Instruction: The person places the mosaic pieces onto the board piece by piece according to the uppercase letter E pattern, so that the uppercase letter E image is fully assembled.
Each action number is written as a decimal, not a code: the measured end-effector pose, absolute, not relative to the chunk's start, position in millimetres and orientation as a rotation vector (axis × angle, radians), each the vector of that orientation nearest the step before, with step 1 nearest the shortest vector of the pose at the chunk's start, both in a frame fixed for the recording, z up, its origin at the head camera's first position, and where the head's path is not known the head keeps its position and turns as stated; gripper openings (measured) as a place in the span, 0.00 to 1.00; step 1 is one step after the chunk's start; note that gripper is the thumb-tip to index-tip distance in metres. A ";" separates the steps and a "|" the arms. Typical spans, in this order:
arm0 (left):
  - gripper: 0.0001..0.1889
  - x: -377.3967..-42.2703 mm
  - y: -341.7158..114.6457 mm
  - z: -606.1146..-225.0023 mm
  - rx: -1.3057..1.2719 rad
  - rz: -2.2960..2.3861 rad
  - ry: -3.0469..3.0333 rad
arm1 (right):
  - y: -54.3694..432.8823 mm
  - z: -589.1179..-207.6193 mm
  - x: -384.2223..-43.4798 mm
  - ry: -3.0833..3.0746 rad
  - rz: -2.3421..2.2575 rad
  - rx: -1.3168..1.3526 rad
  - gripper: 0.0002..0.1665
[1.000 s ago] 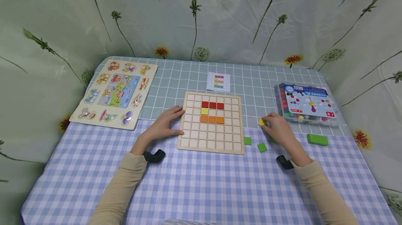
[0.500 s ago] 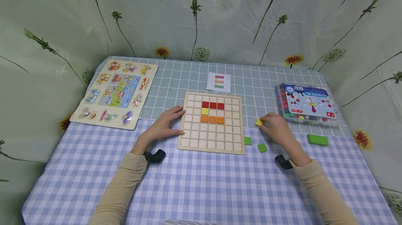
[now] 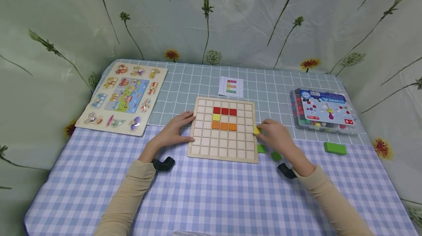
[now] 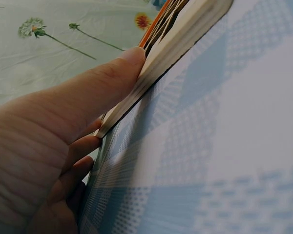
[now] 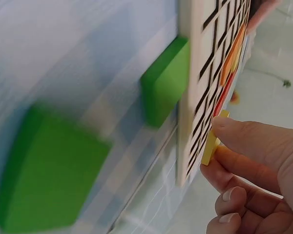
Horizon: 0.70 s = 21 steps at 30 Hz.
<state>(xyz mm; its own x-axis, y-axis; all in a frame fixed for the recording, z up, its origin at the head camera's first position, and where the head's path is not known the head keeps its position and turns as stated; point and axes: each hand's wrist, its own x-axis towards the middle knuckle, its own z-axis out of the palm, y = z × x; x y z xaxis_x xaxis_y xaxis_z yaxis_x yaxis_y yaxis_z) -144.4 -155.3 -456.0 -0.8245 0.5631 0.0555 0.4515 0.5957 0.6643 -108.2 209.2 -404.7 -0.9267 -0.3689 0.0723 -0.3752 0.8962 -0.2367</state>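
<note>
A square wooden grid board (image 3: 204,142) lies in the middle of the table, holding a row of red tiles (image 3: 225,111), one yellow tile (image 3: 216,117) under its left end, and an orange row (image 3: 224,126) below. My left hand (image 3: 171,130) rests at the board's left edge, thumb and fingers spread and touching it; the left wrist view shows the thumb against the rim. My right hand (image 3: 275,135) pinches another yellow tile (image 5: 212,141) between thumb and fingers, at the board's right edge. Two green tiles (image 3: 261,149) (image 5: 51,170) lie below that hand, one beside the board.
A card with a coloured grid pattern (image 3: 231,87) lies behind the board. A wooden picture puzzle (image 3: 110,117) is at the left. On the right stand a clear plastic box of coloured pieces (image 3: 324,111) and a green block (image 3: 335,148).
My right hand has carried the yellow tile leftward from the tablecloth to the board's right edge. The left hand has stayed at the board.
</note>
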 end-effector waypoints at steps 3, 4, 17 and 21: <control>0.43 -144.5 -155.3 -456.5 0.850 1.041 2.660 | 198.9 -403.4 -108.8 -3.015 0.402 0.636 0.16; 0.43 -144.4 -155.4 -456.4 0.850 1.043 2.660 | 195.3 -402.8 -109.0 -3.009 0.406 0.652 0.16; 0.44 -144.6 -154.6 -454.8 0.864 1.025 2.659 | 149.7 -396.0 -112.9 -3.009 0.429 0.762 0.17; 0.43 -144.5 -155.1 -455.1 0.863 1.017 2.666 | 137.6 -395.7 -113.5 -2.983 0.460 0.825 0.16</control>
